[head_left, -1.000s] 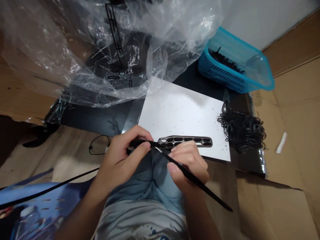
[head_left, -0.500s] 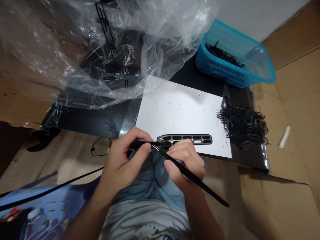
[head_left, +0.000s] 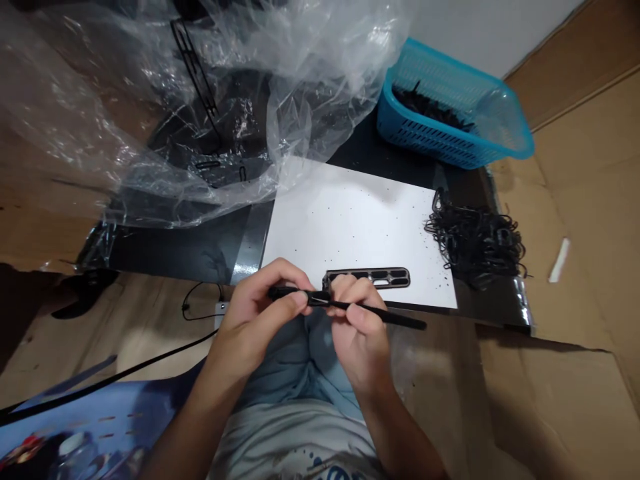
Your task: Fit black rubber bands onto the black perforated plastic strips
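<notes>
Two hands, both closed, meet over the lap at the near edge of the bench point(head_left: 190, 247).

1. Left hand point(head_left: 253, 323): grip clenched, thumb and forefinger pinching the left end of a slotted black strip point(head_left: 387, 277).
2. Right hand point(head_left: 357, 330): grip closed pen-fashion on a slim black tool point(head_left: 403, 321). Its tip is set against the strip just beside the left thumb, and its shaft runs out to the right, nearly level.
3. Slotted black strip: the right end lies on the near edge of the white sheet point(head_left: 350, 213), and the middle is hidden behind the right fingers.
4. White sheet: flat on the bench, peppered with black specks.
5. Heap of black trimmings point(head_left: 475, 243): on the bench just beside the sheet's right edge.
6. Blue basket point(head_left: 440, 143): at the far right of the bench, with more black scraps inside.
7. Clear plastic bag point(head_left: 150, 100): crumpled over the far left, with dark parts showing through it.
8. Thin black cord point(head_left: 200, 300): looped on the cardboard point(head_left: 575, 200) to the left of the hands.

Step, as judged: the strip's edge is being cleaned near its left end, and the work is under way rather than finished.

Next move, as judged: it calls for a firm left pinch so the strip cannot twist, light pressure on the tool, and a tip kept clear of the left thumb.
</notes>
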`<act>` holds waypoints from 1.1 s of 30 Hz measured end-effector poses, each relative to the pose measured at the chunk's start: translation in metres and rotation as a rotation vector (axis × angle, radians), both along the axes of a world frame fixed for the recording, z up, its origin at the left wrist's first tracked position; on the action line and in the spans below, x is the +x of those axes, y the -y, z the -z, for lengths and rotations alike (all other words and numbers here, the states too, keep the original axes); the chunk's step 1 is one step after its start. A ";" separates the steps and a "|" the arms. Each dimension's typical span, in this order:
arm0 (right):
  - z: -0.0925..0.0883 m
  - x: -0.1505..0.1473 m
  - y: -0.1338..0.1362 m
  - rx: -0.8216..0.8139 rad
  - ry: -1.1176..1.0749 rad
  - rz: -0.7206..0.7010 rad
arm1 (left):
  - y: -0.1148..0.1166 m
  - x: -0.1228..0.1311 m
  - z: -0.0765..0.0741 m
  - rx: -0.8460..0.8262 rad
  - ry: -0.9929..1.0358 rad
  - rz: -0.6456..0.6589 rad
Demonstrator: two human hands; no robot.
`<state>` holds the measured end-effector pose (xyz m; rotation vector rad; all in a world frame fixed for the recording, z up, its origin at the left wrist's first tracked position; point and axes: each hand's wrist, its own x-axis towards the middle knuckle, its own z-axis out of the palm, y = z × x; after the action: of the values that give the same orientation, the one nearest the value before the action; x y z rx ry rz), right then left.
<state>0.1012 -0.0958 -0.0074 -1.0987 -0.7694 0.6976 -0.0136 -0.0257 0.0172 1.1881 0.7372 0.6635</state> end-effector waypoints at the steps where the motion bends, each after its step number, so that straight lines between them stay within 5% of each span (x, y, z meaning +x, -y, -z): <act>1: 0.000 0.000 -0.002 -0.003 -0.047 -0.018 | 0.000 0.001 0.000 -0.024 0.013 0.005; 9: 0.003 0.004 -0.006 0.068 -0.325 -0.130 | -0.001 0.013 -0.002 -0.116 0.063 0.044; 19: -0.009 0.028 -0.008 0.076 -0.144 -0.008 | 0.000 0.017 0.003 0.032 0.014 -0.034; 22: -0.010 0.033 -0.001 0.114 0.039 0.075 | 0.001 0.016 0.004 0.077 0.006 -0.075; 28: -0.016 0.037 0.018 0.166 0.864 0.176 | 0.007 0.017 0.000 0.066 0.027 -0.078; 33: -0.019 0.038 0.020 0.192 1.052 0.157 | 0.009 0.016 0.000 0.025 0.053 -0.070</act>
<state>0.1390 -0.1156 0.0118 -1.3085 -1.5727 -0.1552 0.0022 -0.0342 0.0175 1.1673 0.7299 0.7614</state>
